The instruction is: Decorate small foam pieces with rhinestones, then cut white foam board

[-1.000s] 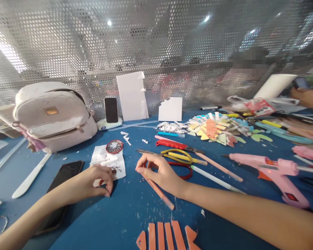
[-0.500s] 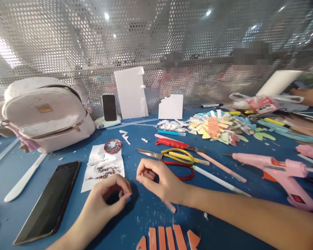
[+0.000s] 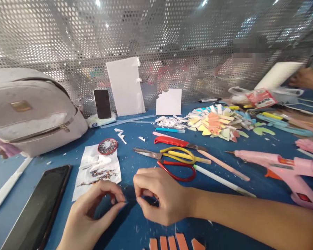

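Observation:
My left hand [image 3: 94, 208] is pinched, thumb and forefinger tips meeting at the lower edge of a white paper sheet [image 3: 80, 170]. Anything between those tips is too small to name. Facing it, my right hand [image 3: 163, 196] curls with its fingertips pressed together, and what it may hold is hidden. On the sheet lie tiny multicoloured beads [image 3: 104, 172] and a round red-rimmed dish [image 3: 107, 146] of beads. Just beyond my right hand are scissors [image 3: 169, 158] with yellow and red handles. Orange strips [image 3: 171, 243] lie below my hands.
At left are a phone [image 3: 39, 205], a white knife-shaped tool [image 3: 9, 185] and a backpack [image 3: 39, 114]. A pink glue gun [image 3: 284, 170] lies at right. Coloured scraps [image 3: 216, 121] are heaped behind. Another person's hand [image 3: 306, 78] shows at far right.
The view has shifted, so most table things sit further left and the orange strips lower. My right hand has turned more knuckles-up, and the pink stick end below it no longer shows.

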A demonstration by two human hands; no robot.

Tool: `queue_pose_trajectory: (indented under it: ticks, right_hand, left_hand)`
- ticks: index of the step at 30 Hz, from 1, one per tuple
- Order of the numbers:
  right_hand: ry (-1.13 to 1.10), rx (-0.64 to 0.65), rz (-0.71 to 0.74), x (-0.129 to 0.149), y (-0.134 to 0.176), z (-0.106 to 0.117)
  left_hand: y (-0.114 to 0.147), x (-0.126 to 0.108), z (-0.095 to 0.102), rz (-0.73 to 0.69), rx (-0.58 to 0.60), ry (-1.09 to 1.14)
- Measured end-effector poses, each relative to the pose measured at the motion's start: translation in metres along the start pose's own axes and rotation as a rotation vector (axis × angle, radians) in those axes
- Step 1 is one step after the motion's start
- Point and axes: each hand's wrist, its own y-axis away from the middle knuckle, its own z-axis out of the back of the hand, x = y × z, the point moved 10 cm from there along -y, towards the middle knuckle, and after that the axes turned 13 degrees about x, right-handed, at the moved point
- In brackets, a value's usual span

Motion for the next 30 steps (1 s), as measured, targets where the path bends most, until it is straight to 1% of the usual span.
queue_pose_trajectory:
  ticks: [4,8,12,15,24,30]
  right_hand:
    - [0.000,0.002,0.002,0.0008,0.0002,-0.0005]
    - [0.005,0.013,-0.001,0.0002,0.0002,-0.0019]
    - [0.009,0.017,-0.001,-0.0001,-0.0001,-0.0024]
    - [0.009,0.019,0.008,0.0010,-0.0004,-0.0028]
    - [0.015,0.025,-0.005,-0.0006,-0.0001,-0.0036]
    - [0.010,0.020,-0.005,-0.0002,0.0000,-0.0029]
  left_hand:
    - [-0.0003,-0.0018,-0.0021,-0.024,0.043,-0.034]
    - [0.0011,0.0005,0.0003,0.004,0.021,-0.041]
    - [0.0004,-0.0047,-0.0012,-0.070,0.046,-0.073]
    - [-0.0007,-0.0057,-0.0009,-0.094,0.053,-0.095]
    - [-0.0015,-0.0080,-0.0001,-0.087,0.040,-0.090]
    - [0.0004,-0.0043,0.0011,-0.032,0.004,-0.044]
